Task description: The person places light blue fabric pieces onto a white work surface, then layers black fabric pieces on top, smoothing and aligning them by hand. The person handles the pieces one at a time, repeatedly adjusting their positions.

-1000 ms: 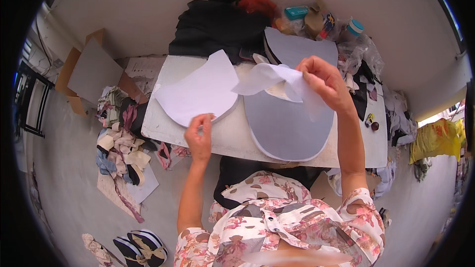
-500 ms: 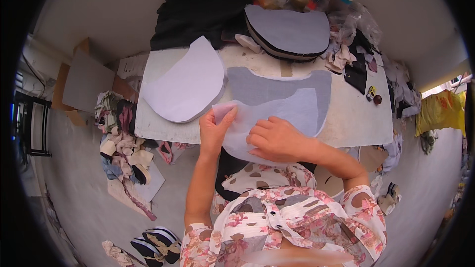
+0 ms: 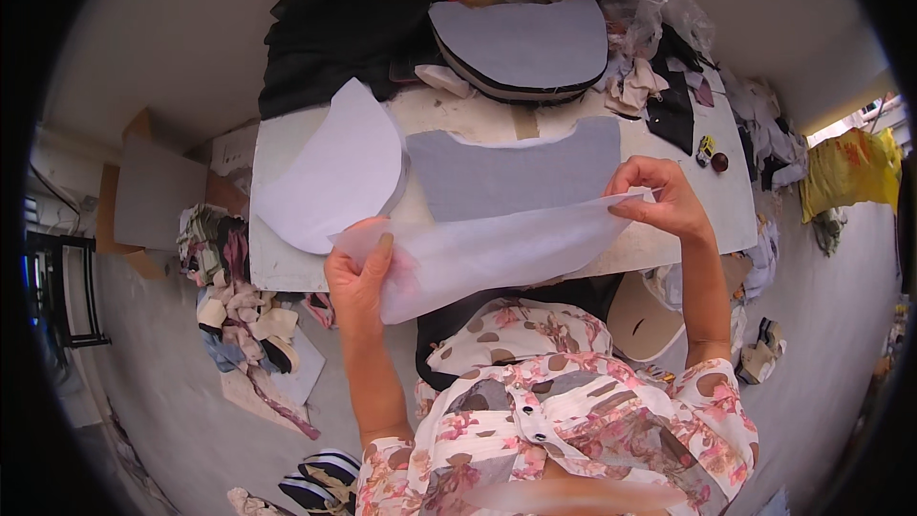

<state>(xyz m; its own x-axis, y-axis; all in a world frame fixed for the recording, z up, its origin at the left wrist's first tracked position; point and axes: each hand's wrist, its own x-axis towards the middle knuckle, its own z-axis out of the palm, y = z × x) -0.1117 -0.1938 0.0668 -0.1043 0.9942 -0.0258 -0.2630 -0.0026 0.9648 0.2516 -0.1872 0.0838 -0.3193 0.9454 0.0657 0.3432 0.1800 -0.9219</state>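
Observation:
Between my two hands a thin white translucent sheet point(image 3: 478, 258) is stretched above the table's near edge. My left hand point(image 3: 358, 277) pinches its left end, with the thumb on top and the fingers showing faintly through it. At the other end, my right hand point(image 3: 659, 199) grips the corner between thumb and fingers. Just beyond the sheet lies a grey curved fabric piece point(image 3: 521, 170) with a scooped far edge, its near part hidden by the sheet. To its left is a stack of white curved pieces point(image 3: 334, 177).
At the back stands a pile of grey-topped half-round pieces point(image 3: 521, 43) beside black cloth point(image 3: 349, 48). A toy car point(image 3: 705, 150) and a dark round ball point(image 3: 719, 162) sit near the right edge of the white table point(image 3: 287, 272). Fabric scraps point(image 3: 244, 311) lie at the left.
My right hand has moved right and away from me, taking the sheet's right corner. The sheet has lifted off the grey piece and is now spread between both hands. The view has shifted slightly.

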